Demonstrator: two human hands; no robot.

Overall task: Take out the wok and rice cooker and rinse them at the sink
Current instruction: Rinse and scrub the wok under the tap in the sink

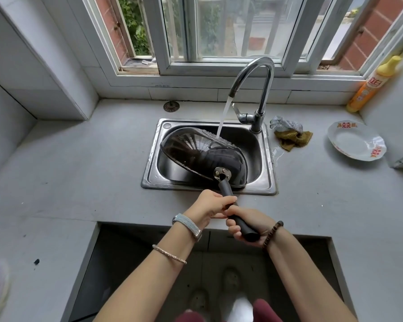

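A black wok (196,156) lies tilted on its side in the steel sink (264,180), its hollow facing left and away from me. Water runs from the curved chrome tap (261,73) onto the wok's upper rim. The wok's long dark handle (226,189) sticks out over the sink's front edge toward me. My left hand (209,205) grips the handle near the wok. My right hand (249,225) grips the handle's end. No rice cooker is in view.
A grey cloth and a yellow-brown rag (291,135) lie right of the tap beside a small puddle. A white patterned plate (356,140) sits further right, and an orange detergent bottle (370,87) leans in the right corner. A drain cover (171,106) lies behind the sink.
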